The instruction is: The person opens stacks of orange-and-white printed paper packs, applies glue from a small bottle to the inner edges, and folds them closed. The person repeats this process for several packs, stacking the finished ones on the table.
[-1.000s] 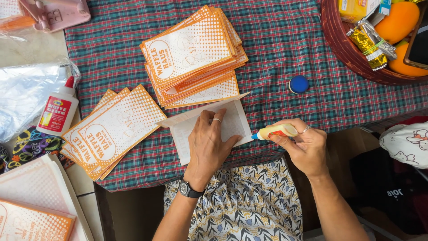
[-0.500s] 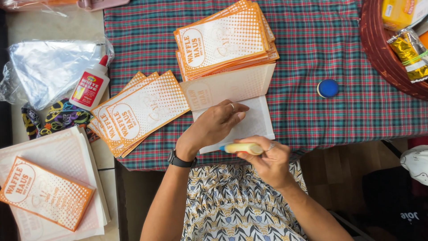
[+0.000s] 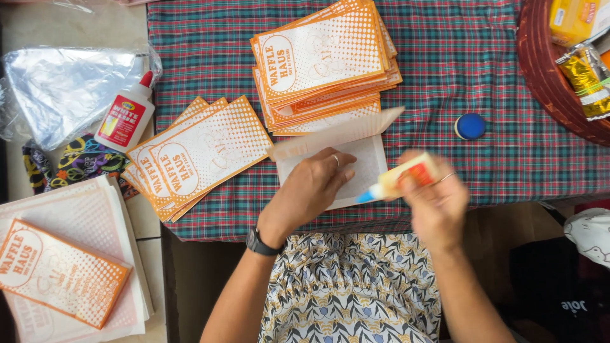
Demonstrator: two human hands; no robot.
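My left hand [image 3: 312, 189] lies flat on a white paper bag [image 3: 367, 166] with its top flap folded up, on the plaid tablecloth [image 3: 445, 70]. My right hand [image 3: 437, 198], blurred, grips a glue stick [image 3: 399, 178] whose blue tip touches the bag's right edge. The stick's blue cap [image 3: 470, 126] rests on the cloth to the right. A pile of orange-and-white printed bags [image 3: 324, 60] sits just beyond the white bag, and a fanned pile [image 3: 197, 152] lies to its left.
A white glue bottle with a red cap [image 3: 126, 117] lies at the table's left edge beside crumpled clear plastic [image 3: 70, 89]. More bags [image 3: 63, 267] are stacked at lower left. A round brown basket [image 3: 540, 70] with snack packets sits at upper right.
My right hand has swung the glue stick from the bag's lower edge up to its right edge. The view shifted slightly left. My left hand stays pressed on the bag.
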